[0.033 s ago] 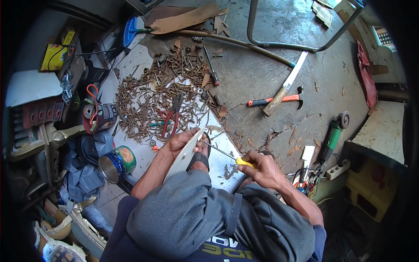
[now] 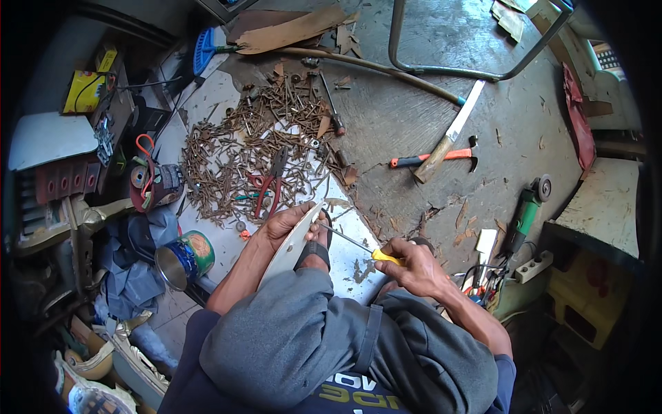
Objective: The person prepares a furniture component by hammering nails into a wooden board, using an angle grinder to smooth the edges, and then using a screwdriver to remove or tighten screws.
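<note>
My left hand (image 2: pixel 288 224) is closed round the upper end of a pale, flat, curved panel (image 2: pixel 286 254), which stands on edge beside my left knee. In my right hand (image 2: pixel 416 265) is a screwdriver (image 2: pixel 385 257) with a yellow handle. Its metal shaft points up and left to the panel's edge, near my left fingertips. Whether the tip touches the panel or a screw there, I cannot make out. Beyond my hands, pliers (image 2: pixel 269 185) with red handles lie on a spread pile of rusty screws (image 2: pixel 231 155).
A hammer (image 2: pixel 448 157) and a long blade with a wooden handle (image 2: pixel 441 152) lie crossed on the floor. At right are a green angle grinder (image 2: pixel 527 217) and a power strip (image 2: pixel 534 268). A tin can (image 2: pixel 185 259) lies tilted at left. Another screwdriver (image 2: pixel 333 103) borders the pile.
</note>
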The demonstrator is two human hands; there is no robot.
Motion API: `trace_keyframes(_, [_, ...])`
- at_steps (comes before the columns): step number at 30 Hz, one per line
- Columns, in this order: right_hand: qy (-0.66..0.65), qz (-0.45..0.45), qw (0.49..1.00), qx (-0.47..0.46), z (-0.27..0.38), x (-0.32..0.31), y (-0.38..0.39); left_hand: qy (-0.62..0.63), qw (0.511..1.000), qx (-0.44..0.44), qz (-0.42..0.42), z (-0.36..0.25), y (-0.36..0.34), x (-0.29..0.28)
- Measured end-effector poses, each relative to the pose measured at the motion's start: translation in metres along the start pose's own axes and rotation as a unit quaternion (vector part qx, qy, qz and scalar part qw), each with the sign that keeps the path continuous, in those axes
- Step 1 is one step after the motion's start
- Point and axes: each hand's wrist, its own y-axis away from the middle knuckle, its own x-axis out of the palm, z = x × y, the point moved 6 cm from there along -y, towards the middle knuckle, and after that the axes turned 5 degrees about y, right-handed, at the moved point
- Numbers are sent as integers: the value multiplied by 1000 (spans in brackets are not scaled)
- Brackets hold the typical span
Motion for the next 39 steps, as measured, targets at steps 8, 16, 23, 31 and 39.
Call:
trace_keyframes(8, [-173, 127, 977, 7, 3, 7, 4, -44, 998, 34, -23, -5, -7, 5])
trace_keyframes(16, [327, -197, 888, -255, 25, -3, 19, -20, 1000, -4, -10, 1, -14, -5])
trace_keyframes(23, [-251, 90, 964, -3, -3, -4, 18, -20, 999, -16, 25, 6, -15, 9])
trace_keyframes(31, [231, -180, 942, -164, 30, -23, 24, -65, 997, -2, -36, -6, -12, 16])
trace_keyframes(39, [255, -254, 900, -245, 33, -27, 24, -70, 997, 23, -36, -7, -17, 0])
